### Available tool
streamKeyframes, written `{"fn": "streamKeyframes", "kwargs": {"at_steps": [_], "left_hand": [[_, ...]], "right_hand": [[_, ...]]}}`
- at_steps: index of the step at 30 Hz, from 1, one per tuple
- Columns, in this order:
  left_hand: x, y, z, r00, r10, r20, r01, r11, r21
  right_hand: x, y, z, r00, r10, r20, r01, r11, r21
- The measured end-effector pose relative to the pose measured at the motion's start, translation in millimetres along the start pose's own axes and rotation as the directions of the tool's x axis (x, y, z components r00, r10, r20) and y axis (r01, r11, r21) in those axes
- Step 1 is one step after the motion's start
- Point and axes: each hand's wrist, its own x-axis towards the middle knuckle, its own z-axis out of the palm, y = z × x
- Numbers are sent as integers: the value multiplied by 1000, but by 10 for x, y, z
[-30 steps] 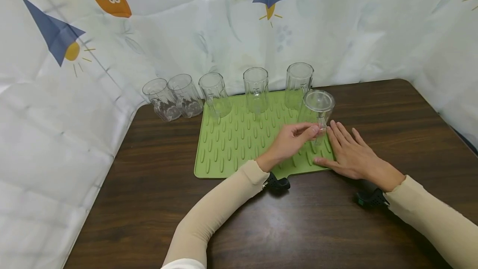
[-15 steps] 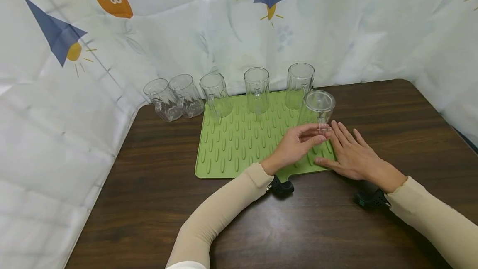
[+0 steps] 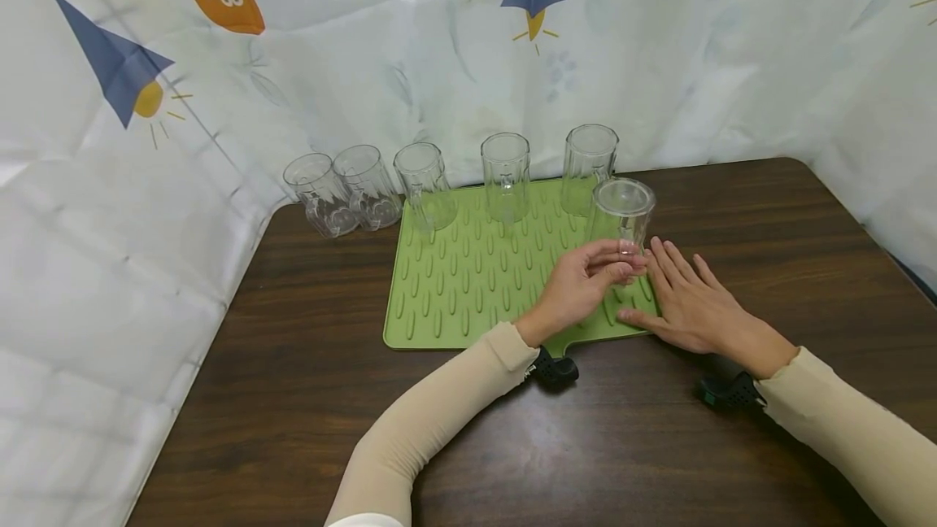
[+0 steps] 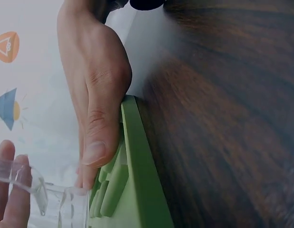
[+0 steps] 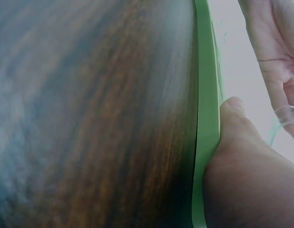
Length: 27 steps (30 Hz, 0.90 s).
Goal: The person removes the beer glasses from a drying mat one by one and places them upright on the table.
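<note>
In the head view, my left hand (image 3: pixel 578 283) holds the handle of an upside-down clear glass mug (image 3: pixel 622 200) at the right of the green drying mat (image 3: pixel 432 332). The left wrist view shows fingers (image 4: pixel 18 194) behind the glass handle; the thumb is out of that view. My right hand (image 3: pixel 691 311) lies flat with spread fingers at the mat's right edge, thumb on the mat. Three upright glass mugs stand along the mat's back edge: a left one (image 3: pixel 424 185), a middle one (image 3: pixel 505 177) and a right one (image 3: pixel 588 173) just behind the upside-down mug.
Two more upright glass mugs, one (image 3: pixel 322 195) and another (image 3: pixel 368 188), stand close together on the dark wooden table (image 3: pixel 293 397), left of the mat. Behind the table hangs a white printed curtain (image 3: pixel 351 47). Bare wood lies in front of the mat.
My left hand has shifted slightly to the right, its fingers now reaching farther past the mug's handle. The mug and my right hand have stayed in place.
</note>
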Motion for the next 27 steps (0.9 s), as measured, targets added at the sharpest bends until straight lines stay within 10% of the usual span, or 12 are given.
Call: {"fn": "streamKeyframes", "kwargs": {"at_steps": [27], "left_hand": [[-122, 137, -162, 990, 101, -100, -109, 991, -83]], "right_hand": [[-14, 4, 19, 1000, -9, -11, 9, 1000, 4]]}}
